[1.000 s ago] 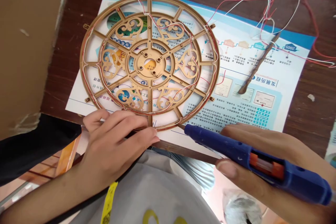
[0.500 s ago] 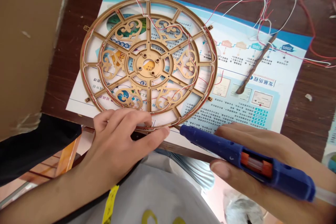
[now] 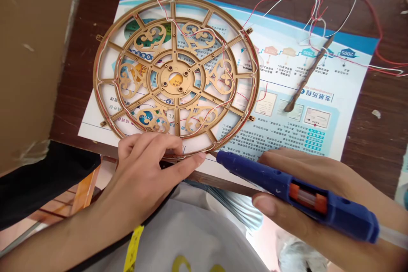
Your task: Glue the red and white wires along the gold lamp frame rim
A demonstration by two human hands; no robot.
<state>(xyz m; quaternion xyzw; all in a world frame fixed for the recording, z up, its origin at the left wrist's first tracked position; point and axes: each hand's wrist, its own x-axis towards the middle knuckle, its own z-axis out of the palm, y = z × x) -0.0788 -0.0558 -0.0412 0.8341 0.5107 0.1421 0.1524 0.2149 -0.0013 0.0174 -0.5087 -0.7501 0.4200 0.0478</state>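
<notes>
A round gold openwork frame (image 3: 177,55) lies on a printed sheet (image 3: 334,136), with thin red and white wires running along its rings. My left hand (image 3: 149,157) is closed on the frame's near rim, thumb outside and fingers over the inner side. My right hand (image 3: 306,191) is wrapped round a blue glue gun (image 3: 255,172), whose clear glue stick shows through an orange-edged window. The gun's tip meets the near rim just right of my left thumb. Some fingers of my right hand are hidden behind the gun.
A brown, stick-like tool (image 3: 306,78) lies on the sheet to the right. Loose red and white wires (image 3: 315,4) trail over the dark wooden table (image 3: 376,144). A cardboard box (image 3: 32,51) stands at the left edge, and a plastic bag (image 3: 299,255) is below.
The frame, sheet and brown tool appear slightly further left in view. Both hands keep their holds, and the glue gun's tip stays at the near rim.
</notes>
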